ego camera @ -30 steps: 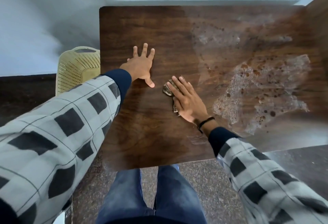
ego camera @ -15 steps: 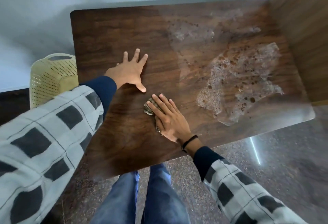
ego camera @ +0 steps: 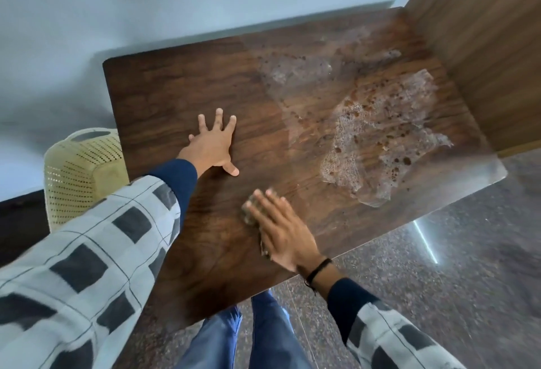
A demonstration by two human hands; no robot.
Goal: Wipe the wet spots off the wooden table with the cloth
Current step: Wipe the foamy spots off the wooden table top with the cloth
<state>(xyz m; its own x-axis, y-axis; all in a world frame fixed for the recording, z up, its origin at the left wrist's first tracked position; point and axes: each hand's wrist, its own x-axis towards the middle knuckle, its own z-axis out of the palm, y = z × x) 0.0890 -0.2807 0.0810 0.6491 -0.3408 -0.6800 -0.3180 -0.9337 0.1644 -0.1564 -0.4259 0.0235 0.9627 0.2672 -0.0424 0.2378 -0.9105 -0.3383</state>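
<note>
Your right hand [ego camera: 281, 228] lies flat on the cloth [ego camera: 249, 216]. Its fingers are straight and press down rather than curling round it, though the hand is blurred. The cloth sits by the desk's [ego camera: 175, 96] near edge, about midway along it, and only a crumpled fringe shows at your fingertips and beside your palm. Your left hand [ego camera: 215, 143] is spread open on bare wood toward the left edge, holding nothing and seemingly bracing you.

The wet spots [ego camera: 380, 140] form a broad, foamy, speckled patch running from the right edge up toward the far right corner, well apart from the cloth.

The cloth looks small, thin and limp. Expect it to bunch and creep out from under a flat palm, and to drag once it soaks up water. Keep your whole palm over its middle, or tuck an edge under your fingers. The glossy wood will likely be slick where it is wet.

A pale yellow perforated basket [ego camera: 79, 172] stands just beside the left edge. You cannot see what is inside it from here.
</note>
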